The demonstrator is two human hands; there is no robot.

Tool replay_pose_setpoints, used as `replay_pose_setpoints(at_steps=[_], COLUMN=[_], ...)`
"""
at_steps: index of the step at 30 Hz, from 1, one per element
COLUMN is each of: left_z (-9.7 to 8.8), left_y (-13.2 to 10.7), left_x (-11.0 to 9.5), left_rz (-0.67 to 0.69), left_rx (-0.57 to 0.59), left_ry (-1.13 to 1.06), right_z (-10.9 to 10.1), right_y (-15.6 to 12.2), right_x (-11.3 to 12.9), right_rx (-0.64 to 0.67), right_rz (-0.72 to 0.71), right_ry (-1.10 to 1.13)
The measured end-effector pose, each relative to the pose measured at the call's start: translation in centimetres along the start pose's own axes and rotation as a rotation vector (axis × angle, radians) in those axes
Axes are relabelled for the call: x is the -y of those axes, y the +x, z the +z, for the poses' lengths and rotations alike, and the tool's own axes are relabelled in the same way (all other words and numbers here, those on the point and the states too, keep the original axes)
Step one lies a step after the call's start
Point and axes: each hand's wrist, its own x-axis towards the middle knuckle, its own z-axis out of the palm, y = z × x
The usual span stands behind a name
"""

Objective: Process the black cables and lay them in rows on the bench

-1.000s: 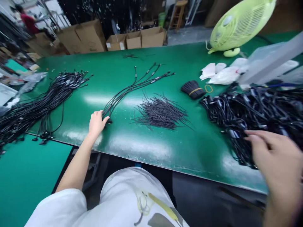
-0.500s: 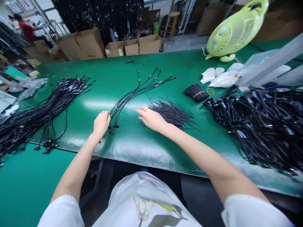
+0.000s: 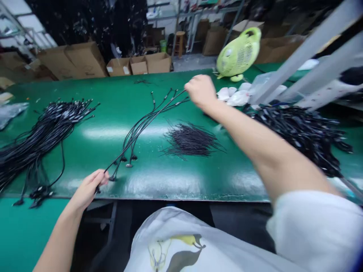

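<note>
A black cable (image 3: 154, 116) is stretched taut and slanting across the green table. My left hand (image 3: 92, 185) is closed on its near end by the table's front edge, where a dark plug pokes out below the fingers. At the far end, my right hand (image 3: 200, 90) pinches the cable, and its fingertips are partly hidden. Several more black cables (image 3: 134, 130) lie loosely together under and beside the taut one, their plugs toward me. Below my right hand spreads a pile of short thin black ties (image 3: 194, 139).
A thick bunch of black cables (image 3: 48, 128) lies at the left, and another heap of cables (image 3: 300, 132) at the right. Near the far edge stand a light green fan (image 3: 236, 56) and white rolls (image 3: 239, 97). Grey metal posts (image 3: 283, 64) rise at the right.
My right hand has moved from beside the pile of ties up to the cable's far end. My left hand has come down and left, and the cable is now taut between them.
</note>
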Motion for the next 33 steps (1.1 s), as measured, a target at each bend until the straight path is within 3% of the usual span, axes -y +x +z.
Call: replay_pose_setpoints(at_steps=[4,7,10,14,16,18,22,24,25,27,30,33], left_z=[4.9,8.5,12.2,17.3,19.4,20.8,20.5,19.1,18.3,16.7,15.2,15.7], left_y=[1.7,3.2,3.2,1.7,0.6,-0.6,-2.3,-2.6,-2.6,-2.6,-2.4,-1.8], left_x=[-0.7,-1.7,-2.5,-3.2,-3.6,-4.0,-4.7,-5.1,-5.2,-5.4,-5.8,-6.2], left_rz=[-0.01,0.024,0.069,0.219,0.355,0.354,-0.026,-0.156,-0.185,-0.186,-0.164,-0.155], left_rx=[0.075,0.117,0.18,0.277,0.316,0.425,0.819,0.928,0.925,0.809,0.537,0.346], left_ry=[-0.448,-0.573,-0.511,-0.142,0.06,0.135,-0.094,-0.302,-0.412,-0.628,-0.854,-0.901], right_z=[-1.1,-1.6,-2.8,-4.6,-5.0,-5.0,-3.5,-2.1,-1.4,0.1,1.7,1.2], right_y=[-8.4,-16.7,-23.3,-26.2,-25.9,-25.1,-24.2,-24.7,-25.2,-26.6,-28.9,-30.6], right_x=[-0.1,1.8,5.7,10.0,10.2,9.1,4.7,2.4,1.4,-0.1,-0.8,1.0], right_rx=[-0.026,0.068,0.137,0.194,0.154,0.097,0.102,0.13,0.13,0.087,-0.017,-0.034], right_rz=[0.062,-0.145,-0.314,-0.503,-0.509,-0.426,-0.287,-0.259,-0.23,-0.136,0.013,-0.06], right_ry=[-0.117,-0.139,0.072,0.351,0.382,0.356,0.407,0.529,0.593,0.692,0.726,0.654])
